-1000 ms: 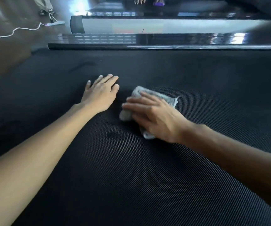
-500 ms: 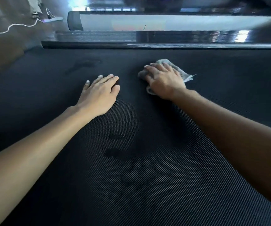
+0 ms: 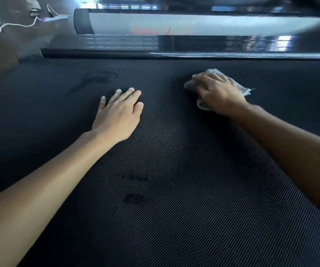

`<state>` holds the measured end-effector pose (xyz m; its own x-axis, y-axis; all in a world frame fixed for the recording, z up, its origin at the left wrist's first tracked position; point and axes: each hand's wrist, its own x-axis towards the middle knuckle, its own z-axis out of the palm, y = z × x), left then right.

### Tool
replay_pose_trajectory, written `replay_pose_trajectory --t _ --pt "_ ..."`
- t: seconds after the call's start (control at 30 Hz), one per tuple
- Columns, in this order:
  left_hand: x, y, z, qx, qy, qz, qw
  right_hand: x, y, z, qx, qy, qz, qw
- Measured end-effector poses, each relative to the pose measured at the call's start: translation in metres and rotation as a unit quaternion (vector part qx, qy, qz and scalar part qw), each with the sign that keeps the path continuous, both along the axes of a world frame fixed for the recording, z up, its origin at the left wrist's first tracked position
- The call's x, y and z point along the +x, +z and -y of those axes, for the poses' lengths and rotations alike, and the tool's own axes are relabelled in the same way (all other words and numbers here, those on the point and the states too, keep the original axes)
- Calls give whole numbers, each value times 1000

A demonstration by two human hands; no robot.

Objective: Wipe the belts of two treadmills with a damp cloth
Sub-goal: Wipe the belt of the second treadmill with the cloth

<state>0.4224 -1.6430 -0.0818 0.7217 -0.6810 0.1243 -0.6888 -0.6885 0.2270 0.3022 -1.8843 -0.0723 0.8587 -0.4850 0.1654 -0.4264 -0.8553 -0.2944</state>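
Note:
The black textured treadmill belt (image 3: 174, 218) fills most of the view. My left hand (image 3: 118, 114) lies flat on it with straight fingers, left of centre. To its right and a little farther away, my right hand (image 3: 217, 93) is on a bunched grey cloth (image 3: 239, 87) and holds it down against the belt with bent fingers. The cloth's edges stick out beyond the fingers and to the right of the hand. Dark damp patches (image 3: 134, 197) mark the belt between my forearms, and a smear (image 3: 97, 78) shows at the far left.
A glossy black side rail (image 3: 174, 54) borders the belt's far edge. Beyond it lies a long pale bar with a black end cap (image 3: 193, 24). On the floor at the top left is a power strip with a white cable (image 3: 55, 18).
My right hand has slid the cloth away from me and to the right, from beside the left hand toward the far rail. The left hand stays flat in place.

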Motion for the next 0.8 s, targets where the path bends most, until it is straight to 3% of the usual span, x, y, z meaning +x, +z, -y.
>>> replay_pose_trajectory --t 0.07,0.17,0.3,0.4,0.67,0.8 --pt "-1 1 -1 -1 -1 -1 1000 38 1 -12 -17 -31 -19 999" --pt "5 3 1 -9 10 -4 1000 67 0 -51 -11 37 -15 999" --pt "25 5 12 -2 17 -2 1000 15 -8 -82 -1 185 38 982" --pt "39 8 32 9 -4 -5 1000 -27 -9 -70 31 220 52 974" --pt "59 -3 54 17 -14 14 1000 51 -7 36 5 6 14 1000" --pt "60 -4 53 13 -9 27 1000 121 2 37 -4 -52 -6 999"
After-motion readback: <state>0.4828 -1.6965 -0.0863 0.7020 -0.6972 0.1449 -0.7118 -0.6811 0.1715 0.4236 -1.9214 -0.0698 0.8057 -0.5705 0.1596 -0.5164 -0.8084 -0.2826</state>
